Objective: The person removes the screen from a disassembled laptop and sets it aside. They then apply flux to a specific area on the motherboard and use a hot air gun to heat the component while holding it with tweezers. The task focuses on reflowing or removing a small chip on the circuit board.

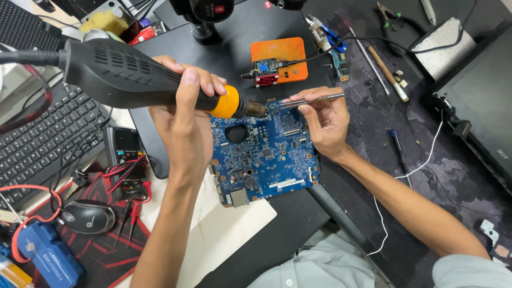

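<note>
Far left of the hands: black keyboard (37, 133), ridged keys; nearer, a glossy black mouse (88, 216) and a meter (125, 154) with red leads. Left hand (184, 114) wrapped tight round a bulky matte-black hot-air gun (122, 74), slotted vents along its body, orange collar, metal nozzle aimed at the top edge of a blue circuit board (261, 160). Board flat between the two hands, densely studded with tiny parts, round hole near the nozzle. Right hand (322, 122) pinching slim metal tweezers (314, 100), tips meeting the nozzle's target. Best done with the nozzle held steady just off the board and the tweezers light, lifting only once solder softens. Beyond the right hand, an orange block (280, 58) holding a small module; right of it, scuffed dark mat (426, 176), thin white wire (421, 160).
</note>
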